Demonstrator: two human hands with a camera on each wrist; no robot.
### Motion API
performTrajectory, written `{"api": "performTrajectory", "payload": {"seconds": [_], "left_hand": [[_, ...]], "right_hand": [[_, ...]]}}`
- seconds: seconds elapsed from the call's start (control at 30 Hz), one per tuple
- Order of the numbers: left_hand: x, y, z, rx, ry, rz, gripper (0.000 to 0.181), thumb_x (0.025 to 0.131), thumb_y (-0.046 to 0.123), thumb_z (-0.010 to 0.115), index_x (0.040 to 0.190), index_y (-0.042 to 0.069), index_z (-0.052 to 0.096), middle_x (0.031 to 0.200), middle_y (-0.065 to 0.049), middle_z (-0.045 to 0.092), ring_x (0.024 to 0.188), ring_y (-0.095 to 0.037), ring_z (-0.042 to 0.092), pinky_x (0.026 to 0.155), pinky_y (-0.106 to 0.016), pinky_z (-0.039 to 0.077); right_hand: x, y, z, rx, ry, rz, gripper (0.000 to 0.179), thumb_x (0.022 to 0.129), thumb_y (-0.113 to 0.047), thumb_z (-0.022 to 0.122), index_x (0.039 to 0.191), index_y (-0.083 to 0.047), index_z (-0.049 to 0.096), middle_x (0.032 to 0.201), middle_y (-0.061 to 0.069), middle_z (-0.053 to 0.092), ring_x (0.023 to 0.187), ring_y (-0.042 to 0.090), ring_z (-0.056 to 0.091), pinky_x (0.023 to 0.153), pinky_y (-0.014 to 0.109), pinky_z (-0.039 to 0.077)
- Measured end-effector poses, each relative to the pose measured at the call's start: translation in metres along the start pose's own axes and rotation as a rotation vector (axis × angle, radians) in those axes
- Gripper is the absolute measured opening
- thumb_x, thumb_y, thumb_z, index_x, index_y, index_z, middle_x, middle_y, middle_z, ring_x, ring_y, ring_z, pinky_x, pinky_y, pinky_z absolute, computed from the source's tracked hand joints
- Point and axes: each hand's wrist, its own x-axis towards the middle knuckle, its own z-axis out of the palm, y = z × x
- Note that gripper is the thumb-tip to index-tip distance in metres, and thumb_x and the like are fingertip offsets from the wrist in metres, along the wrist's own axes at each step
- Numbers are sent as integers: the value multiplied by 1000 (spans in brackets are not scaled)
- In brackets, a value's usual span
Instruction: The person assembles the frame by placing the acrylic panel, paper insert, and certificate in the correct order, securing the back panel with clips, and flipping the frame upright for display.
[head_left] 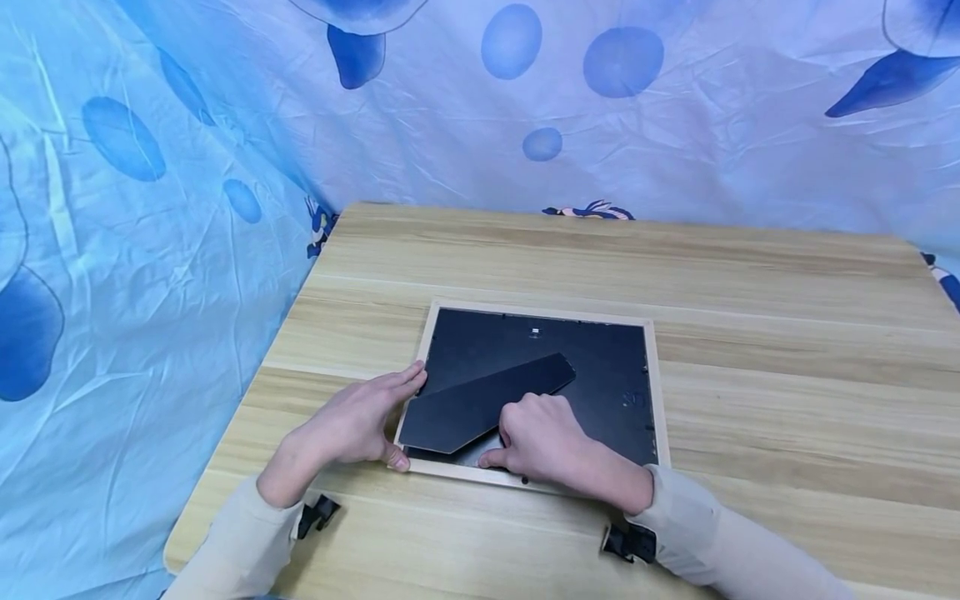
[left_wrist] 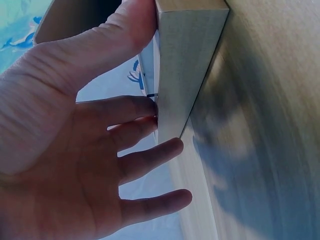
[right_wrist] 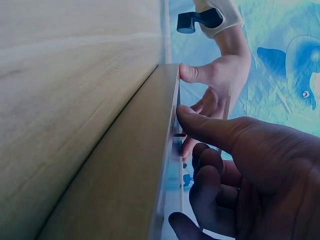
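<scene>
A picture frame [head_left: 660,408] with a pale wooden border and black backing lies face down on the table. Its black easel stand [head_left: 487,400] slants across the backing, lifted slightly from it. My left hand [head_left: 360,421] rests at the frame's lower left corner, the thumb on the corner and the fingertips along the left side; in the left wrist view those fingers [left_wrist: 150,160] stretch out straight. Near the lower edge, my right hand [head_left: 543,437] presses its thumb [right_wrist: 205,125] on the inner rim beside a small dark tab [right_wrist: 179,134]. Its other fingers are curled, with nothing visible inside them.
The wooden table [head_left: 787,400] extends around the frame. A blue patterned cloth [head_left: 450,125] hangs behind the table and on its left side. Black wrist mounts [head_left: 628,543] sit below both sleeves, close to the tabletop.
</scene>
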Motion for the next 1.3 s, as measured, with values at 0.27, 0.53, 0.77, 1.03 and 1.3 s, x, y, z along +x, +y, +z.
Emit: {"api": "performTrajectory", "payload": {"seconds": [0.27, 0.53, 0.77, 1.03, 1.3], "left_hand": [[0, 0, 1, -6, -3, -4, 116, 56, 43, 91, 150, 7, 33, 158, -7, 23, 138, -31, 35, 105, -50, 37], [-1, 0, 1, -1, 0, -1, 117, 56, 45, 90, 150, 6, 32, 158, -7, 23, 138, -31, 35, 105, -50, 37], [0, 2, -1, 11, 4, 5, 117, 55, 46, 90, 149, 5, 32, 158, -8, 23, 139, -31, 34, 105, -49, 37], [1, 1, -1, 4, -1, 5, 118, 55, 46, 90, 149, 5, 32, 158, -8, 23, 138, -31, 35, 105, -50, 37], [-1, 2, -2, 12, 2, 8, 118, 55, 46, 90, 149, 5, 32, 158, -9, 24, 138, -32, 35, 106, -49, 37]], "right_hand": [[3, 3, 1, -25, -8, 5, 56, 70, -61, 76, 41, -25, 45, 40, -14, 36, 41, 5, 39, 36, 28, 30], [6, 4, 1, -24, -38, 14, 56, 69, -62, 76, 42, -23, 44, 41, -14, 34, 41, 7, 39, 37, 28, 29], [7, 3, -1, -16, -58, 34, 56, 68, -61, 77, 41, -23, 45, 41, -13, 36, 42, 8, 40, 37, 29, 31], [6, 2, -1, -18, -73, 42, 56, 69, -60, 76, 42, -23, 45, 41, -13, 35, 41, 7, 40, 37, 29, 31], [2, 5, 0, 38, -45, -31, 55, 75, -55, 76, 43, -23, 44, 40, -15, 31, 40, 6, 38, 37, 25, 28]]}}
